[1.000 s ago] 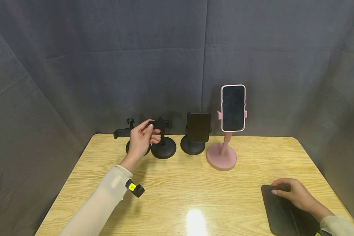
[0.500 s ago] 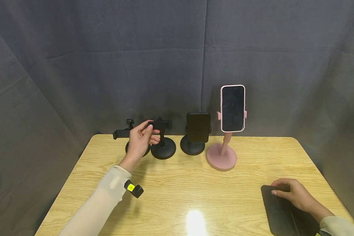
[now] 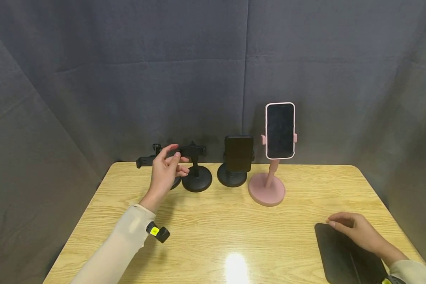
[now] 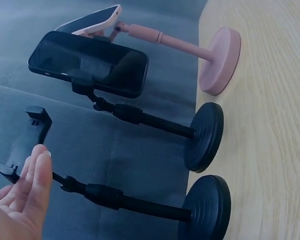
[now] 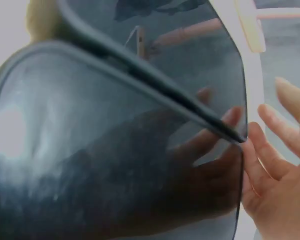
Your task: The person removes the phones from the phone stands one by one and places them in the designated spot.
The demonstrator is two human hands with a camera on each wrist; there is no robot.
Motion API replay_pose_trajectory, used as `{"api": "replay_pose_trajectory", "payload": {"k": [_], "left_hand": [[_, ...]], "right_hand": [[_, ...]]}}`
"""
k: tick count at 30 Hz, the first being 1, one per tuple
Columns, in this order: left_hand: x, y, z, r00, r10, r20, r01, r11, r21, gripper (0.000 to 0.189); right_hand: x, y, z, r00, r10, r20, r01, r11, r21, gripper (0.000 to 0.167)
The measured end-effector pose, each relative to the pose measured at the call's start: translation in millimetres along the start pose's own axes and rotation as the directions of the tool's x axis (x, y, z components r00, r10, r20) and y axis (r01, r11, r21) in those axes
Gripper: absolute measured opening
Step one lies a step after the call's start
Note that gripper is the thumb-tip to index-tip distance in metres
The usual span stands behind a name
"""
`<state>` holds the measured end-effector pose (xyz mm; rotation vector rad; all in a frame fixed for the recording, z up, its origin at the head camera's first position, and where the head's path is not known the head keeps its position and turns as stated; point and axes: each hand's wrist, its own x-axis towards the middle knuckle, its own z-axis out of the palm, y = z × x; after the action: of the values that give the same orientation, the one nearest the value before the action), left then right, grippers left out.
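Note:
Beside the left end of an upright black phone stand's holder (image 3: 196, 150) is my left hand (image 3: 163, 171), fingers spread and nothing between them. In the left wrist view its straight fingers (image 4: 39, 172) overlap the holder's lower part. Behind that hand, another black stand (image 3: 146, 161) is partly hidden. My right hand (image 3: 362, 232) hovers at the far edge of two flat, dark, glossy slabs, the left slab (image 3: 331, 252) and the right slab (image 3: 370, 265), lying side by side. In the right wrist view its loose fingers lie beside the slabs' edge (image 5: 242, 165), gripping nothing.
A black stand (image 3: 232, 179) carries a black phone (image 3: 239, 154) upright. Right of it, a taller pink stand (image 3: 266, 190) holds a phone in a pale case (image 3: 280, 130). A grey curtain (image 3: 213, 79) hangs behind the wooden table (image 3: 198, 236).
My left hand has let go of the stand's holder and drawn slightly left and down. My right hand's thumb and fingers have come up off the slabs to their far edge.

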<state>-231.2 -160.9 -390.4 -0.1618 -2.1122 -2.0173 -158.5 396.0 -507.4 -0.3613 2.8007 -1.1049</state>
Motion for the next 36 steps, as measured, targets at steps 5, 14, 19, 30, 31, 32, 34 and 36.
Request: {"api": "replay_pose_trajectory", "payload": {"k": [5,14,19,30,31,32,34,36], "left_hand": [[-7.0,3.0,-3.9,1.000,0.016,-0.022,-0.016,1.000,-0.002,0.040],[-16.8,5.6,-10.8,0.997,0.053,-0.058,-0.055,0.998,-0.027,0.039],[-24.0,8.8,-10.2,0.995,0.082,-0.054,-0.082,0.997,-0.008,0.035],[-40.2,12.6,-1.8,0.996,0.092,-0.001,-0.092,0.995,-0.031,0.032],[-41.6,12.3,-0.6,0.996,0.094,0.005,-0.094,0.995,-0.033,0.031],[-43.1,12.0,0.7,0.995,0.095,0.012,-0.094,0.995,-0.034,0.031],[-46.1,10.9,3.5,0.995,0.096,0.024,-0.095,0.995,-0.033,0.030],[-49.2,9.3,6.1,0.995,0.091,0.032,-0.090,0.995,-0.035,0.030]], "right_hand": [[-0.3,-11.3,-3.7,0.995,0.045,-0.085,-0.049,0.998,-0.042,0.029],[1.7,-34.6,-6.9,0.975,-0.026,-0.221,0.022,1.000,-0.017,0.026],[0.5,-53.1,-3.2,0.962,-0.084,-0.260,0.091,0.996,0.015,0.023],[1.7,-92.4,13.8,0.944,-0.189,-0.269,0.211,0.976,0.057,0.021],[2.1,-95.6,15.1,0.945,-0.189,-0.266,0.212,0.975,0.060,0.021],[2.4,-98.9,16.4,0.946,-0.188,-0.262,0.212,0.975,0.067,0.021],[3.3,-104.9,19.3,0.950,-0.188,-0.250,0.212,0.975,0.071,0.022],[4.6,-110.8,22.4,0.951,-0.193,-0.243,0.217,0.973,0.079,0.021]]}}
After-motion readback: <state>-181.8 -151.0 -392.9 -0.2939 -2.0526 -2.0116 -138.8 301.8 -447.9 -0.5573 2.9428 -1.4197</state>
